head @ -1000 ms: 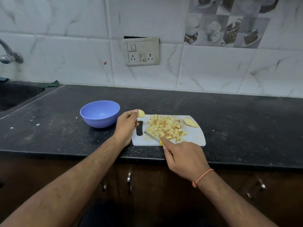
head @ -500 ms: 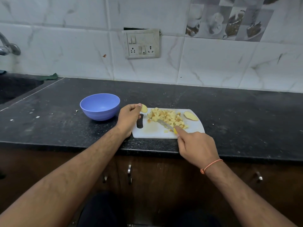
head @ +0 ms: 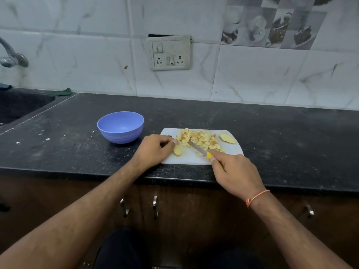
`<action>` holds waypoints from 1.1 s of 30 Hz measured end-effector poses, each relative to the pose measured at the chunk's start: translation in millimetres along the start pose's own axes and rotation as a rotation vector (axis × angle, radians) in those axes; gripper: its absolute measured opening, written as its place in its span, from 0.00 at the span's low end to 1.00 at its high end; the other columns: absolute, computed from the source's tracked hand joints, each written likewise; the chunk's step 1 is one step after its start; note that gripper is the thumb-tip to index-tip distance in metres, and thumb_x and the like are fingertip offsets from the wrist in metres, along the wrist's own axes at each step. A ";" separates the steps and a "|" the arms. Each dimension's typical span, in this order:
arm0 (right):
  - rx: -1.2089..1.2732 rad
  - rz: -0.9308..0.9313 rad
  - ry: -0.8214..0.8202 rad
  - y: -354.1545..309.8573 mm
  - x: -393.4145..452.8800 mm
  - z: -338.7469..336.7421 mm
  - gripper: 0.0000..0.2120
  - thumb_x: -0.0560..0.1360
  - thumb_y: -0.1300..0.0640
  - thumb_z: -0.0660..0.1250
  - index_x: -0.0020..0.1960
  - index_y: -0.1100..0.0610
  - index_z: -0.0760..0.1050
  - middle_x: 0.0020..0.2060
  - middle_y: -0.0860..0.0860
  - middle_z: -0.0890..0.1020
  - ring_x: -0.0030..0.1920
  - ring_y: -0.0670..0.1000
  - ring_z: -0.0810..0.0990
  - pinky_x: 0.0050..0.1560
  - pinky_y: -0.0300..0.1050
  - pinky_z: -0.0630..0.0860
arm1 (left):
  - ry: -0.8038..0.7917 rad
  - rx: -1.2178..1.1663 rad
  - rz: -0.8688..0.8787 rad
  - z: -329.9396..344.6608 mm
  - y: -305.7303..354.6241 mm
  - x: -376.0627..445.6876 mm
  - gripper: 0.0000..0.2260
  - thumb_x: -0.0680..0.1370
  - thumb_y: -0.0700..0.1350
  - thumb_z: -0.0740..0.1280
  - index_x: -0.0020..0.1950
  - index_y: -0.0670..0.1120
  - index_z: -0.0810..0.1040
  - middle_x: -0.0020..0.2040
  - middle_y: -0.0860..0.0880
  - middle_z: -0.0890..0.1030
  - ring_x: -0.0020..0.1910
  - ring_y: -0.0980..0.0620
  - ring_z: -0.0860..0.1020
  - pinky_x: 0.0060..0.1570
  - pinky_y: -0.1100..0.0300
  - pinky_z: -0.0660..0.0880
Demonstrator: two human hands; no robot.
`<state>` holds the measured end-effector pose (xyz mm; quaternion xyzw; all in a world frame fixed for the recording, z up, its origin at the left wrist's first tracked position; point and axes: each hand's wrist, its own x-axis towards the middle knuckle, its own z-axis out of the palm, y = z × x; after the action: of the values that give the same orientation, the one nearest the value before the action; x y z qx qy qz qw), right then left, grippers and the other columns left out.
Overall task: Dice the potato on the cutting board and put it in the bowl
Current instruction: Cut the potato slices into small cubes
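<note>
A small potato piece (head: 177, 150) is pinched by the left hand (head: 154, 150) against the near left part of the board (head: 186, 159), and a knife (head: 201, 151) is gripped at its yellow handle by the right hand (head: 236, 174), the blade laid toward the piece. The piece is judged firm but wet and slippery on its cut face, so it is best pinned flat side down with fingertips kept back from the blade. A heap of dice (head: 200, 139) is spread over the far middle of the board, and an uncut slice (head: 227, 138) lies at the far right. The dice are judged light and loose, easily scattered, better swept than picked. The bowl (head: 120, 126) stands just left of the board on the counter (head: 281, 133), with nothing seen inside it.
</note>
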<state>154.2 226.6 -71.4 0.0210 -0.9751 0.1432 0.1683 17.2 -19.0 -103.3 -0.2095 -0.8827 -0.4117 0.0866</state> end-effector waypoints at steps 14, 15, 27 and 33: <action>0.034 0.020 -0.099 -43.6 14.6 -6.9 0.21 0.82 0.49 0.56 0.74 0.40 0.73 0.33 0.40 0.75 0.39 0.49 0.76 0.35 0.43 0.68 | -0.133 0.081 0.038 -9.1 -20.9 0.6 0.23 0.67 0.65 0.72 0.60 0.62 0.86 0.55 0.61 0.82 0.55 0.58 0.79 0.54 0.57 0.77; 0.024 0.025 -0.101 -46.0 16.0 -6.7 0.21 0.82 0.49 0.56 0.73 0.40 0.74 0.33 0.41 0.75 0.40 0.49 0.76 0.35 0.44 0.69 | -0.129 0.078 0.034 -8.5 -21.7 1.0 0.23 0.67 0.66 0.72 0.59 0.63 0.86 0.55 0.61 0.82 0.55 0.59 0.79 0.54 0.57 0.77; -0.087 0.047 -0.172 -69.4 25.3 -9.4 0.20 0.82 0.49 0.55 0.72 0.43 0.75 0.52 0.47 0.84 0.50 0.53 0.79 0.41 0.47 0.71 | -0.090 0.043 0.019 -1.9 -25.2 3.1 0.22 0.65 0.70 0.74 0.56 0.65 0.87 0.53 0.62 0.82 0.53 0.60 0.79 0.49 0.60 0.75; -0.206 0.005 -0.190 -90.1 20.0 -2.0 0.16 0.81 0.50 0.56 0.66 0.48 0.74 0.43 0.49 0.77 0.44 0.53 0.75 0.39 0.49 0.67 | -0.077 0.032 -0.013 -0.3 -26.7 5.7 0.18 0.68 0.65 0.80 0.56 0.63 0.88 0.53 0.62 0.83 0.53 0.62 0.80 0.50 0.61 0.75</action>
<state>144.0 141.0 -38.4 0.0148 -0.9962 0.0400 0.0760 0.2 -32.8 -119.8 -0.2180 -0.8933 -0.3895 0.0532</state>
